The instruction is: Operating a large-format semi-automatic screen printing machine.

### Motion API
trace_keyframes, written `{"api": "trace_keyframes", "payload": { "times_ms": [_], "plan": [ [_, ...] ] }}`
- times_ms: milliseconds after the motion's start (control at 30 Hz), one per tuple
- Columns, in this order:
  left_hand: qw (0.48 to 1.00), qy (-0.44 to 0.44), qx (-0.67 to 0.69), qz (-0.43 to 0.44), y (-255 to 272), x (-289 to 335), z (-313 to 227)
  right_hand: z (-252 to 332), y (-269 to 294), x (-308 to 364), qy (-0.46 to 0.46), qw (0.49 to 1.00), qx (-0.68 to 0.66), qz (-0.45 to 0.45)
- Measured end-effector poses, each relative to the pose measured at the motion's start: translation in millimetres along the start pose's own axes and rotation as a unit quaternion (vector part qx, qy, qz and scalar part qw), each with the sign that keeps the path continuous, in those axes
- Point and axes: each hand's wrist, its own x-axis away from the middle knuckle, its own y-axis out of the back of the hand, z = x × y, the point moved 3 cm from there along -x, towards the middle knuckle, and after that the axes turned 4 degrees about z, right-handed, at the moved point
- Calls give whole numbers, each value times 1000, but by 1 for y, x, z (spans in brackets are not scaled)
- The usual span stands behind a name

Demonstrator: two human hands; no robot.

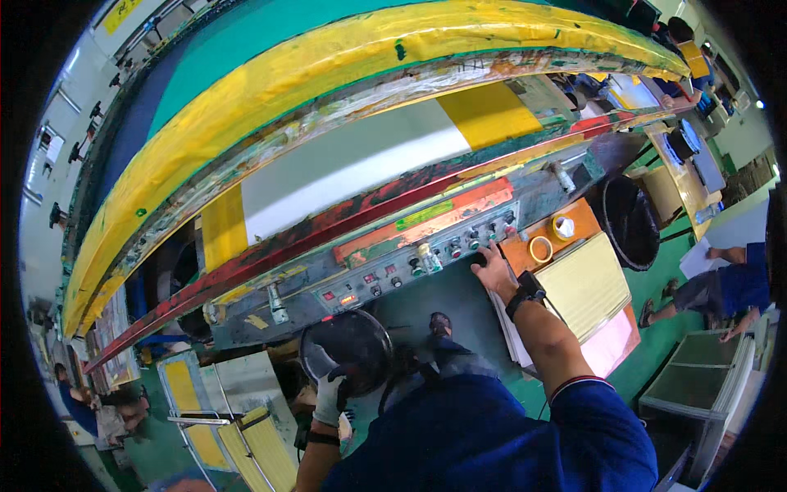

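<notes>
My right hand (498,275) is bare, with a dark watch on its wrist. Its fingers are spread, the index fingertip at the lower right edge of a grey control panel (449,238) with several knobs and buttons. I cannot tell whether it presses one. My left hand (329,399) wears a white glove and is low, beside the near rim of a round black bin (344,348). Its fingers blend into the dark there, so their grip is hidden. Above the panel, a long yellow-edged frame (344,72) spans a white and yellow printing bed (361,164).
An orange stand by my right arm carries a tape roll (540,249), a small cup (563,227) and a pale yellow stack (584,287). Another black bin (630,221) stands beyond. A person (730,283) holds paper at right. A wheeled rack (221,422) stands at lower left.
</notes>
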Motion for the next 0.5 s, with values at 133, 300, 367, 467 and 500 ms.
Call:
{"api": "trace_keyframes", "payload": {
  "times_ms": [133,300,367,467,500],
  "plan": [
    [998,36,39,21,-15,-6,-5,-8,5,1,-10,995,87,-37],
    [998,37,-48,1,-57,-24,-22,13,5,1,14,998,21,-51],
    [996,46,-70,13,-75,-37,-28,-8,1,-13,-5,999,-9,-47],
    [994,53,-92,27,-83,-45,-35,-16,3,-11,-7,997,-59,-42],
    [994,54,-96,29,-81,-47,-35,-13,-1,-11,-14,999,-33,-28]
  ]
}}
